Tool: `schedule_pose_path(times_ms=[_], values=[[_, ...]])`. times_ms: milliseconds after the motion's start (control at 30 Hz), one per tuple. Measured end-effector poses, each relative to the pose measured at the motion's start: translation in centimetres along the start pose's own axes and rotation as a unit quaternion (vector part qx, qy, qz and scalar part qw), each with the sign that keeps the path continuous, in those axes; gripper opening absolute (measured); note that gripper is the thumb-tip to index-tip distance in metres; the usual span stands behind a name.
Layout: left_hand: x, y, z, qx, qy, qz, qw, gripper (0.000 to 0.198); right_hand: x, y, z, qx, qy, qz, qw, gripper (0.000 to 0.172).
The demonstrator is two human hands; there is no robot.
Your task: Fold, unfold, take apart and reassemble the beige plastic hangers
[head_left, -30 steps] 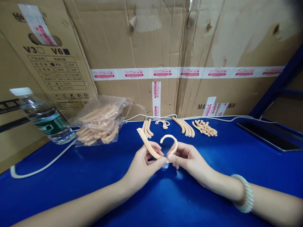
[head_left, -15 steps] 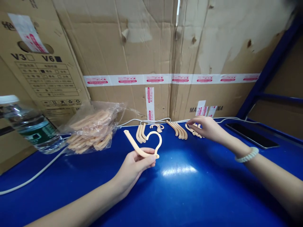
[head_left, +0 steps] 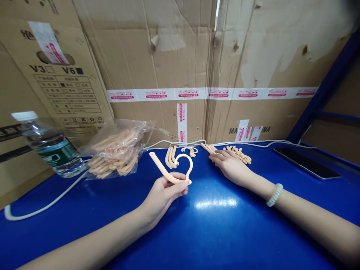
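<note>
My left hand [head_left: 168, 189] is closed on a beige plastic hanger piece, a curved hanger arm [head_left: 161, 168] meeting a round hook [head_left: 192, 164] at the pinched end. My right hand [head_left: 232, 167] lies over a row of loose hanger arms [head_left: 208, 148], its fingers stretched across them and partly covering them. Just beyond that hand is a small pile of hooks [head_left: 240, 154]. Behind the held piece lie more curved hanger arms [head_left: 170, 157] and a few loose hooks [head_left: 190, 150].
On the left, a clear plastic bag [head_left: 118, 148] is full of beige hanger parts, beside a tilted-looking water bottle [head_left: 56, 150]. A phone [head_left: 306, 163] lies at right. White cable [head_left: 47, 206] runs along the blue table [head_left: 213, 236]. Cardboard [head_left: 157, 67] walls the back.
My right hand has moved left and nearer, from the hook pile onto the row of hanger arms. My left hand keeps its hold. The view has shifted slightly.
</note>
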State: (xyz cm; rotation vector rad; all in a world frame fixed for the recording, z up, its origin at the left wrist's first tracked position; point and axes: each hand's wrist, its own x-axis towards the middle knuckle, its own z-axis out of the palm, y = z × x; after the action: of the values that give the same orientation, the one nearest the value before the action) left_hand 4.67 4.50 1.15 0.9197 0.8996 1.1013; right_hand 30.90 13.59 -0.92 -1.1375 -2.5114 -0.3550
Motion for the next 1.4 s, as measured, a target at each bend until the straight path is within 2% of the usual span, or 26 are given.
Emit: schedule_pose_path(times_ms=[300, 433, 500, 533, 567, 667, 700, 733, 800, 967, 1067, 1167, 1200, 1300, 1400], values=[[0.0, -0.1, -0.2, -0.003, -0.011, 0.009, 1.000, 0.030, 0.4, 0.1, -0.4, 0.139, 0.062, -0.015, 0.988, 0.021], [0.1, -0.4, -0.4, 0.005, -0.023, 0.017, 1.000, 0.025, 0.5, -0.2, -0.9, 0.223, 0.133, 0.032, 0.965, 0.023], [0.2, -0.5, -0.5, 0.006, -0.027, 0.021, 0.999, 0.024, 0.5, -0.8, -1.7, 0.284, 0.163, 0.077, 0.942, 0.027], [0.2, -0.5, -0.5, 0.006, -0.028, 0.021, 0.999, 0.024, 0.6, -1.3, -2.3, 0.338, 0.180, 0.106, 0.917, 0.027], [0.2, -0.5, -0.5, 0.005, -0.027, 0.021, 0.999, 0.025, 0.6, -1.9, -2.9, 0.406, 0.199, 0.138, 0.881, 0.025], [0.0, -0.4, -0.4, 0.004, -0.028, 0.017, 0.999, 0.026, 0.5, -4.1, -4.8, 0.612, 0.233, 0.215, 0.725, 0.022], [-0.1, -0.4, -0.3, 0.005, -0.028, 0.016, 0.999, 0.026, 0.5, -4.9, -5.3, 0.654, 0.226, 0.229, 0.685, 0.022], [-0.2, -0.3, -0.3, 0.007, -0.029, 0.018, 0.999, 0.026, 0.4, -5.6, -5.6, 0.684, 0.213, 0.243, 0.655, 0.022], [-0.2, -0.3, -0.2, 0.016, -0.030, 0.023, 0.999, 0.026, 0.2, -6.8, -5.9, 0.714, 0.183, 0.273, 0.619, 0.022], [0.0, -0.7, -0.3, 0.081, -0.044, 0.052, 0.994, 0.023, -0.3, -8.7, -5.2, 0.739, 0.128, 0.333, 0.571, 0.031], [0.1, -0.8, -0.4, 0.108, -0.052, 0.065, 0.991, 0.022, -0.4, -9.3, -4.7, 0.752, 0.135, 0.344, 0.545, 0.052], [0.0, -0.7, -0.5, 0.130, -0.056, 0.067, 0.988, 0.021, -0.5, -9.6, -4.4, 0.773, 0.102, 0.330, 0.533, 0.072], [0.0, -0.7, -0.4, 0.138, -0.056, 0.066, 0.987, 0.021, -0.6, -9.7, -4.2, 0.781, 0.081, 0.319, 0.530, 0.072], [-0.1, -0.6, -0.3, 0.157, -0.059, 0.071, 0.983, 0.019, -0.7, -9.7, -3.6, 0.796, 0.027, 0.291, 0.531, 0.058], [-0.2, -0.5, -0.1, 0.180, -0.078, 0.092, 0.976, 0.014, -0.7, -9.7, -3.3, 0.784, -0.015, 0.265, 0.562, 0.049]])
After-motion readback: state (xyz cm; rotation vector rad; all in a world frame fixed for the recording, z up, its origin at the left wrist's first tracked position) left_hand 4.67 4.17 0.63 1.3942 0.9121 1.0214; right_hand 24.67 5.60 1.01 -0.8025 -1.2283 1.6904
